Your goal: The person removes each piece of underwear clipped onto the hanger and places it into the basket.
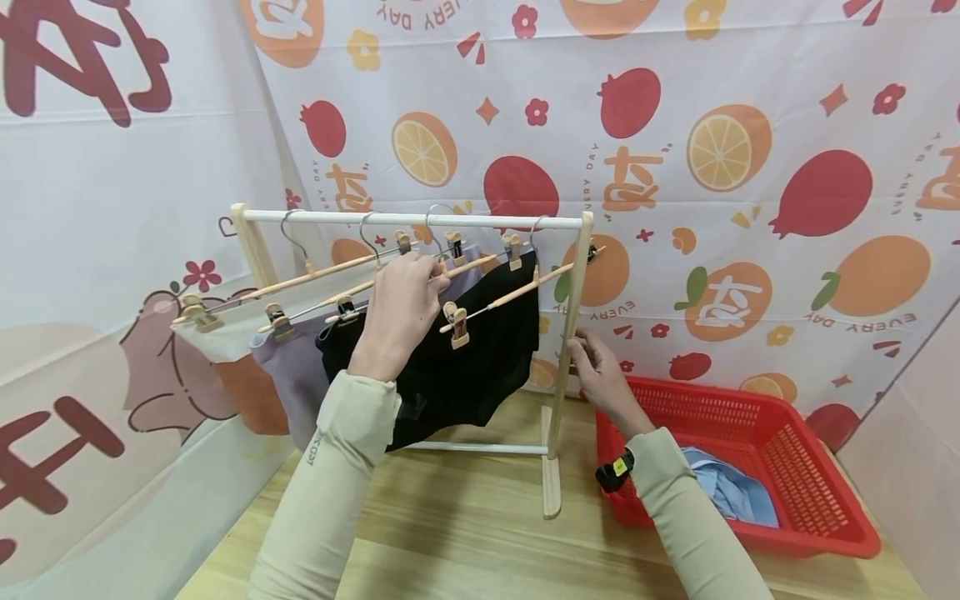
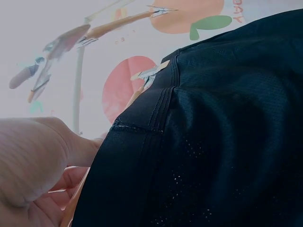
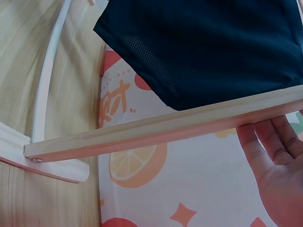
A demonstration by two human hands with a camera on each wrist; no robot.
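Observation:
My left hand (image 1: 401, 304) grips a wooden clip hanger; in the left wrist view part of the wooden bar (image 2: 75, 203) shows by the fingers, behind a dark waistband. Black shorts (image 1: 480, 358) hang from this hanger by clips. My right hand (image 1: 600, 375) is at the right post (image 1: 572, 333) of a small clothes rack, its fairly straight fingers (image 3: 251, 142) touching the post's edge in the right wrist view. An unloaded clip hanger (image 1: 517, 292) hangs nearest that post. Lilac (image 1: 288, 367) and white-and-rust (image 1: 255, 383) garments hang to the left.
A red plastic basket (image 1: 817, 483) with light blue cloth (image 1: 727, 487) inside stands right of the rack on the wooden table (image 1: 450, 517). The rack's foot (image 1: 551, 492) points toward me. A fruit-printed curtain (image 1: 480, 83) hangs close behind.

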